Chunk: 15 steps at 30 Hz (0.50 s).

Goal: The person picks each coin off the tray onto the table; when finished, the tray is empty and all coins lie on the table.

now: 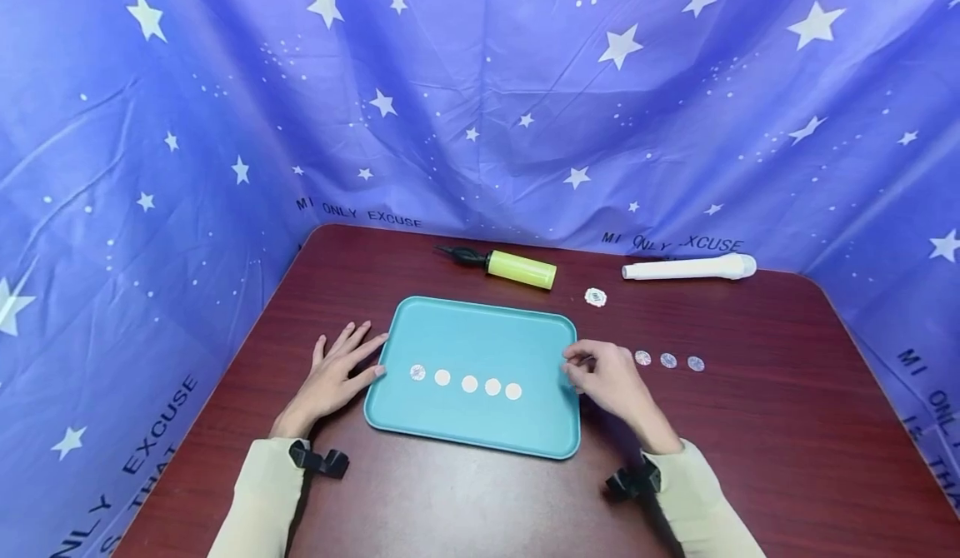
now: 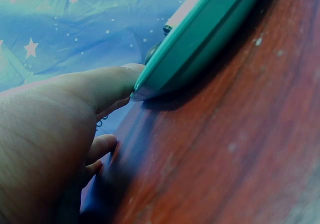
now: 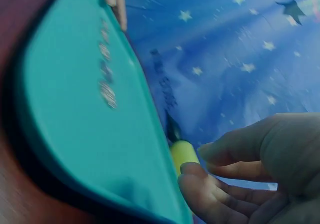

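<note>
A teal tray [image 1: 480,333] lies on the dark red table, bearing a row of several small round pale discs [image 1: 469,384]. At its left edge is my left hand [image 1: 333,379], fingers spread and straight; the left wrist view has the fingertips right at the tray rim [image 2: 172,59]. My right hand [image 1: 607,379] hovers by the right edge with fingers bent loosely. In the right wrist view a gap shows between thumb and fingers of this right hand [image 3: 245,169], and nothing is between them. Just right of that hand, three patterned discs [image 1: 668,361] lie in a row.
Behind the tray lies a yellow-green hand pump [image 1: 521,270] with a black nozzle. A white tapered stick [image 1: 682,269] with a rounded end rests at the back right. Between them is a small white scalloped piece [image 1: 596,297]. Starry blue cloth [image 1: 480,158] hangs around the table.
</note>
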Motion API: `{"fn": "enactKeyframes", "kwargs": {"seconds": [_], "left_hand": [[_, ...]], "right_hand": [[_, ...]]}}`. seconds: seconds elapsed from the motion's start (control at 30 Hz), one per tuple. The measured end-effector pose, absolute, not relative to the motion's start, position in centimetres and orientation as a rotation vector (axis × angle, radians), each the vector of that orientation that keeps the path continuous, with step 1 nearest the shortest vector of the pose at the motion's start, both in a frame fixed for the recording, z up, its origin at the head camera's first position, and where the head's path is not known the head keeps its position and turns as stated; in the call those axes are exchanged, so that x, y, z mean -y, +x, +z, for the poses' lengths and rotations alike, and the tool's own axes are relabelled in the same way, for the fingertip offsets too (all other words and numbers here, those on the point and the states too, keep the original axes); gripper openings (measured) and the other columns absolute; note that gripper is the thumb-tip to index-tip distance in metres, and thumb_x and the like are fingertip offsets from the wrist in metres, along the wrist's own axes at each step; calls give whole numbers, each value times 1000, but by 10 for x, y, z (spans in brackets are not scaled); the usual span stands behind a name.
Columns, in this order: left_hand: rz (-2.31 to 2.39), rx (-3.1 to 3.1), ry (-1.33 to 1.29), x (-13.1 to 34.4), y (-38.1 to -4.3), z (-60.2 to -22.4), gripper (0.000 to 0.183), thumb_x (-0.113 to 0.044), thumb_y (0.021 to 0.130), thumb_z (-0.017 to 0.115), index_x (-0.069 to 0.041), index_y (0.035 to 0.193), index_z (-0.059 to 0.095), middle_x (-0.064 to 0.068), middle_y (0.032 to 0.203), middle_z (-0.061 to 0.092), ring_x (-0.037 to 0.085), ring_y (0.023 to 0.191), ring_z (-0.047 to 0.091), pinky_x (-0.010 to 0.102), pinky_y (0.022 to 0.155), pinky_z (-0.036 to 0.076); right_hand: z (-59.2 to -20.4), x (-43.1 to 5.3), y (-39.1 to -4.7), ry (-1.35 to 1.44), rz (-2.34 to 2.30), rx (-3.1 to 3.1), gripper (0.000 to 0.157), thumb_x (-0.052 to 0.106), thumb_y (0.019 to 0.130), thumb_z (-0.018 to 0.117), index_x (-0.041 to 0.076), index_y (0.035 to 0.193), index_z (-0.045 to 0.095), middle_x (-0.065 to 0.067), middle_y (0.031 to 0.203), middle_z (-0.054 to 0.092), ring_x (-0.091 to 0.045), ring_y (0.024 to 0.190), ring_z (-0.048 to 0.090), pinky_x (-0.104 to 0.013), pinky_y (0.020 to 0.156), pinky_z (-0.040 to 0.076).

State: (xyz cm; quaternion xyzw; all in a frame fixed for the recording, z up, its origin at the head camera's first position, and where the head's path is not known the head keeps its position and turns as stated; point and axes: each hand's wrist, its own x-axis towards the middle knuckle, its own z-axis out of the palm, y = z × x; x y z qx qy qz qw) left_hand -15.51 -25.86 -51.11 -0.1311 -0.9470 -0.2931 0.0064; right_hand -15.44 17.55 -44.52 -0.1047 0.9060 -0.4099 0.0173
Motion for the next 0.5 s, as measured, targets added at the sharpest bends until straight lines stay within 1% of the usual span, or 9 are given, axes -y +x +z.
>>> {"fn": "enactKeyframes", "kwargs": {"seconds": [0.13, 0.4, 0.5], "left_hand": [[-915, 2964, -410, 258, -155, -510, 57, -43, 96, 64, -27, 149, 50, 15, 163, 33, 43, 155, 19, 73, 116, -3], [-919, 2959, -409, 257, -154, -510, 57, -43, 96, 63, -27, 149, 50, 16, 163, 33, 44, 155, 19, 73, 116, -3], [-920, 2959, -408, 257, -154, -509, 57, -43, 95, 63, -27, 149, 50, 16, 163, 34, 44, 155, 19, 73, 116, -3]], "right_hand": [[-452, -163, -150, -401, -1233, -2803, 14, 5, 86, 72, 0, 99, 73, -7, 79, 75, -4, 59, 65, -20, 54, 53], [-459, -146, -148, -419, -1223, -2777, 15, 6, 84, 73, 3, 99, 74, -7, 83, 74, -4, 57, 64, -20, 52, 51], [-461, -141, -148, -409, -1222, -2768, 16, 6, 84, 73, 3, 99, 74, -7, 84, 75, -4, 59, 64, -19, 54, 52]]}}
